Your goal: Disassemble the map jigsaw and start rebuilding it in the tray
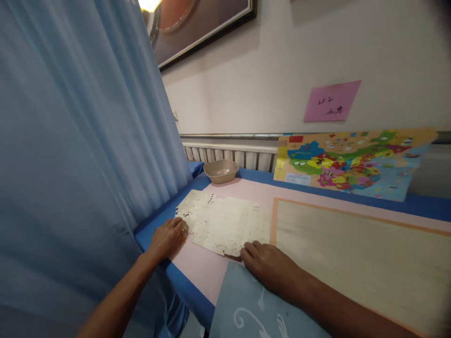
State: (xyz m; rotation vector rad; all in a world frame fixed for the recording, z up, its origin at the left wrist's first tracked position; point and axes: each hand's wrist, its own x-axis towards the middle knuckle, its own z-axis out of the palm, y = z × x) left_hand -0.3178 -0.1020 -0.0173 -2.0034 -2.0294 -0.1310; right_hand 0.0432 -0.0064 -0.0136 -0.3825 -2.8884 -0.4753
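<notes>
A partly joined jigsaw puzzle, pale plain side up, lies on a pink sheet with several piece-shaped gaps in it. At its left front edge is my left hand, fingers closed, with a small pale puzzle piece at the fingertips. My right hand has its fingers curled on the right front corner of the puzzle. A dark shadow shows under the edge there. The undersides of both hands are hidden.
A beige basin with a few loose pieces stands behind the puzzle. To the right lies an orange-bordered puzzle frame. A colourful map sheet leans at the wall. A blue curtain hangs at left; a light-blue patterned cloth lies in front.
</notes>
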